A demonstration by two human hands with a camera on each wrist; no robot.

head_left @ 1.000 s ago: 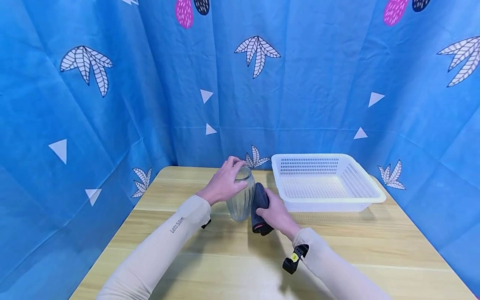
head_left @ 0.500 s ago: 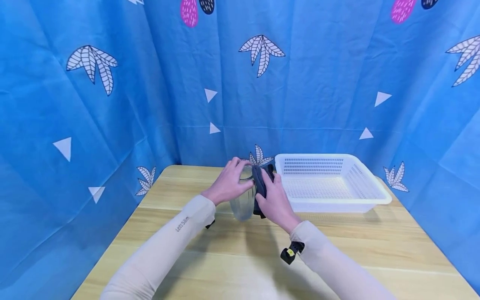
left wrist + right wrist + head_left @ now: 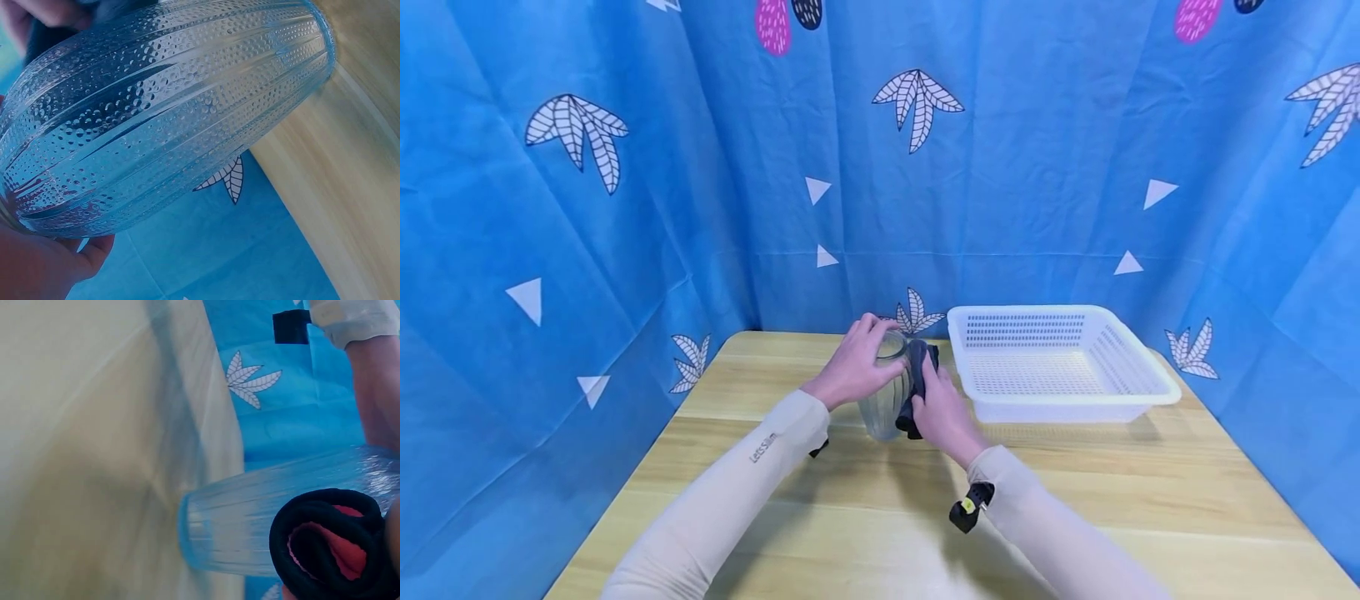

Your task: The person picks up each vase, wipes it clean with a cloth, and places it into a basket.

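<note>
My left hand (image 3: 857,365) grips the vase (image 3: 878,414) near its top. My right hand (image 3: 947,414) clasps a rolled cloth (image 3: 917,360) beside it.

The left wrist view crops the glass vase (image 3: 187,106); the right hand (image 3: 946,418) partly hides the dark cloth (image 3: 917,363).

Room lay in front of the vase (image 3: 880,412); roll (image 3: 917,364) and basket (image 3: 1060,409) blocked its right, left grip (image 3: 859,363) its upper left.
</note>
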